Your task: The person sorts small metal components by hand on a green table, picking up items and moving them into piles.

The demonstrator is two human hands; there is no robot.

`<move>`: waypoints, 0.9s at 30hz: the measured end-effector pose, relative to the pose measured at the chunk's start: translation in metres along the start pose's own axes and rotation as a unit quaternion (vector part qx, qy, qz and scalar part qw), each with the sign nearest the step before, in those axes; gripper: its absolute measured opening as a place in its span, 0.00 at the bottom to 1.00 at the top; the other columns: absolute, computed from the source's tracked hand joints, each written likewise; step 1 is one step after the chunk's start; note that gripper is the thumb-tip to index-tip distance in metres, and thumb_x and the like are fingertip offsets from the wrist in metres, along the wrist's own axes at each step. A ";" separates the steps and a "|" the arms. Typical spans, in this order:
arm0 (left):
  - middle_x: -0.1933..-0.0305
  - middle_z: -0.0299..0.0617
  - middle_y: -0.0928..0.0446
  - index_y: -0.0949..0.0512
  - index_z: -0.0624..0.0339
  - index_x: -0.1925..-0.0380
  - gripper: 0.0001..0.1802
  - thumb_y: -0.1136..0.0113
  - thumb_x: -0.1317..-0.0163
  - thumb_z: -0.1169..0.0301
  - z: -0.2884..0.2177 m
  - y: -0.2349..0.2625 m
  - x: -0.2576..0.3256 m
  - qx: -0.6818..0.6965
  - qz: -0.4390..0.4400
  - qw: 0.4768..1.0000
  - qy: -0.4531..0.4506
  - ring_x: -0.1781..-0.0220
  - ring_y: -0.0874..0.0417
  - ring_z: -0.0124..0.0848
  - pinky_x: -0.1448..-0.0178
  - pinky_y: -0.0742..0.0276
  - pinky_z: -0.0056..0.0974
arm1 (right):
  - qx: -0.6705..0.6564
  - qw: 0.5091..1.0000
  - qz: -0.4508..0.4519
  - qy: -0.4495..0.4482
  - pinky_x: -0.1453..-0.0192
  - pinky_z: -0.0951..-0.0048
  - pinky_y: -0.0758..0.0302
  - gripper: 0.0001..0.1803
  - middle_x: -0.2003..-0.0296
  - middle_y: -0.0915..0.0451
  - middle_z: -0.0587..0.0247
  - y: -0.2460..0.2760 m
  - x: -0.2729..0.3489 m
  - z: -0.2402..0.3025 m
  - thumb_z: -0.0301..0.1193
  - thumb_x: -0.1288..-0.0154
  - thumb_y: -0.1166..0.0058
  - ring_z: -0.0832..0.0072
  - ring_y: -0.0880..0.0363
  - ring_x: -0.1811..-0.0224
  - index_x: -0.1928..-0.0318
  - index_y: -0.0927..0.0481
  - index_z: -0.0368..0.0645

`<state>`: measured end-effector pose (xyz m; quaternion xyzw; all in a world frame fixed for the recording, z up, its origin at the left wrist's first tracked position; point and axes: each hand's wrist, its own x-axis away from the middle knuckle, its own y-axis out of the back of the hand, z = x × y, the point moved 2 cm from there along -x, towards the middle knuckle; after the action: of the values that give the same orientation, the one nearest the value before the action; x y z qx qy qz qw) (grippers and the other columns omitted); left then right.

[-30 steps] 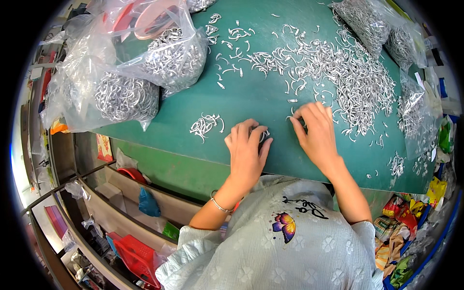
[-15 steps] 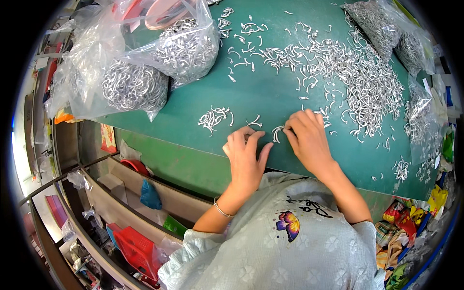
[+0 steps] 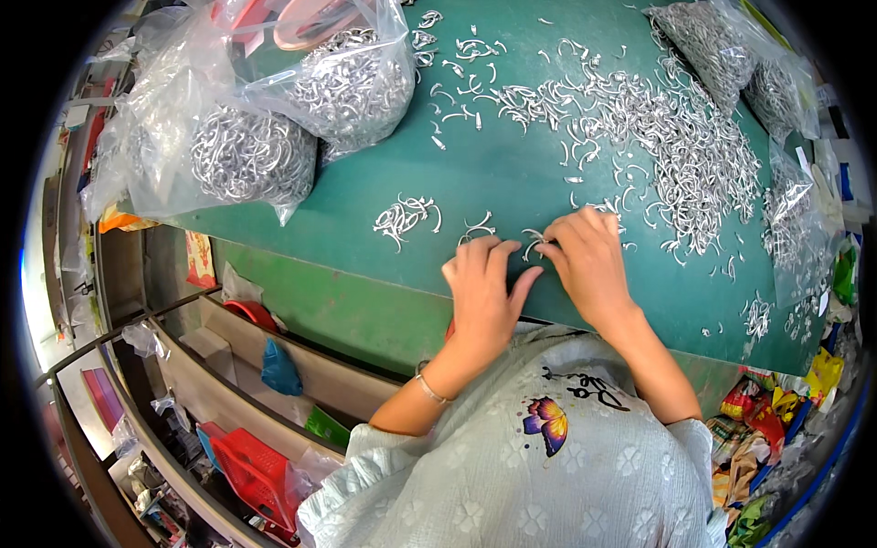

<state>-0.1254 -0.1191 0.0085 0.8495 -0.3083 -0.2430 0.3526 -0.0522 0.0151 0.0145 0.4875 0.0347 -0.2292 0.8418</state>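
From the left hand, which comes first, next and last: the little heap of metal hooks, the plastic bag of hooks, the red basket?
1. Little heap of metal hooks, on the table just up-left of the left hand.
2. Red basket, below the table, lower left.
3. Plastic bag of hooks, far upper left.

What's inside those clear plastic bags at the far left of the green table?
Both clear plastic bags hold heaps of small curved silver metal hooks, like the loose ones on the green table. A pinkish ring-shaped object shows near the top; the crumpled plastic hides what lies deeper.

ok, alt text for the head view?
Both hands, left hand and right hand, pinch small curved metal hooks at the near edge of a green table, with a loose hook pile and clear bags of hooks behind.
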 end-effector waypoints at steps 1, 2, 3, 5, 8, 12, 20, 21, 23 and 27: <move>0.56 0.41 0.28 0.22 0.55 0.59 0.16 0.31 0.49 0.74 -0.003 -0.001 -0.003 0.004 0.000 1.000 -0.007 0.53 0.29 0.40 0.51 0.40 0.42 | -0.006 1.000 -0.002 -0.001 0.54 0.64 0.37 0.08 0.68 0.24 0.65 0.000 0.001 0.001 0.26 0.47 0.37 0.66 0.29 0.61 0.66 0.22 0.42; 0.56 0.40 0.28 0.22 0.55 0.60 0.15 0.31 0.49 0.74 -0.001 -0.001 -0.002 -0.007 0.000 1.000 -0.006 0.53 0.29 0.39 0.51 0.40 0.42 | -0.013 1.000 -0.005 -0.002 0.55 0.64 0.37 0.08 0.69 0.23 0.65 0.001 0.001 0.001 0.26 0.47 0.37 0.66 0.29 0.61 0.66 0.22 0.42; 0.57 0.40 0.28 0.22 0.56 0.61 0.15 0.31 0.48 0.74 0.004 -0.002 -0.001 -0.017 -0.002 1.000 -0.005 0.53 0.29 0.39 0.51 0.40 0.42 | -0.019 1.000 -0.007 -0.002 0.55 0.64 0.37 0.08 0.70 0.23 0.65 0.002 0.002 0.000 0.26 0.47 0.37 0.66 0.29 0.62 0.66 0.22 0.42; 0.58 0.39 0.28 0.23 0.56 0.63 0.13 0.31 0.48 0.74 0.008 -0.001 -0.001 -0.025 -0.015 1.000 -0.003 0.55 0.29 0.39 0.51 0.41 0.43 | -0.059 0.996 -0.019 -0.063 0.57 0.64 0.36 0.09 0.70 0.22 0.65 0.012 0.004 -0.004 0.24 0.47 0.37 0.66 0.28 0.61 0.65 0.21 0.41; 0.58 0.39 0.28 0.22 0.55 0.62 0.13 0.31 0.48 0.74 0.007 0.003 0.002 -0.021 -0.005 1.000 0.003 0.54 0.28 0.39 0.51 0.41 0.43 | -0.045 0.995 -0.029 -0.089 0.57 0.64 0.35 0.11 0.66 0.22 0.62 0.019 0.008 -0.007 0.21 0.47 0.38 0.64 0.27 0.59 0.61 0.21 0.41; 0.58 0.39 0.27 0.22 0.55 0.61 0.13 0.31 0.48 0.74 0.004 -0.001 -0.001 -0.027 -0.017 0.999 0.002 0.54 0.28 0.39 0.52 0.42 0.43 | 0.026 0.999 -0.028 0.009 0.54 0.64 0.35 0.13 0.57 0.24 0.59 0.006 -0.007 0.004 0.22 0.45 0.41 0.63 0.28 0.57 0.57 0.21 0.41; 0.59 0.39 0.27 0.21 0.56 0.64 0.12 0.30 0.48 0.74 0.018 0.007 0.001 -0.046 -0.053 0.997 0.016 0.55 0.28 0.39 0.52 0.42 0.42 | -0.113 0.986 -0.043 -0.115 0.56 0.66 0.37 0.07 0.71 0.22 0.66 0.014 0.007 -0.003 0.23 0.44 0.37 0.65 0.29 0.66 0.65 0.22 0.41; 0.59 0.39 0.27 0.21 0.56 0.64 0.12 0.30 0.48 0.74 0.017 0.008 0.001 -0.042 -0.048 0.998 0.017 0.55 0.28 0.39 0.52 0.42 0.42 | -0.149 0.977 -0.042 -0.147 0.56 0.66 0.37 0.07 0.71 0.22 0.66 0.015 0.013 0.001 0.23 0.44 0.37 0.65 0.29 0.66 0.64 0.21 0.41; 0.59 0.39 0.27 0.21 0.56 0.63 0.13 0.30 0.49 0.74 0.015 0.007 0.003 -0.037 -0.034 0.999 0.009 0.55 0.28 0.39 0.51 0.41 0.42 | -0.189 0.965 -0.026 -0.179 0.57 0.66 0.36 0.09 0.71 0.23 0.64 0.015 0.016 0.010 0.23 0.45 0.37 0.64 0.29 0.66 0.62 0.20 0.41; 0.58 0.39 0.26 0.22 0.56 0.61 0.16 0.29 0.50 0.73 0.011 0.007 0.004 -0.026 -0.036 0.999 0.018 0.54 0.28 0.39 0.49 0.41 0.42 | -0.033 0.999 -0.021 -0.028 0.57 0.64 0.36 0.10 0.67 0.23 0.62 -0.003 0.014 0.014 0.22 0.45 0.39 0.64 0.28 0.63 0.61 0.20 0.39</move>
<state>-0.1315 -0.1309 0.0060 0.8546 -0.2649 -0.2482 0.3713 -0.0436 -0.0030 0.0158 0.4518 0.0292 -0.2590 0.8532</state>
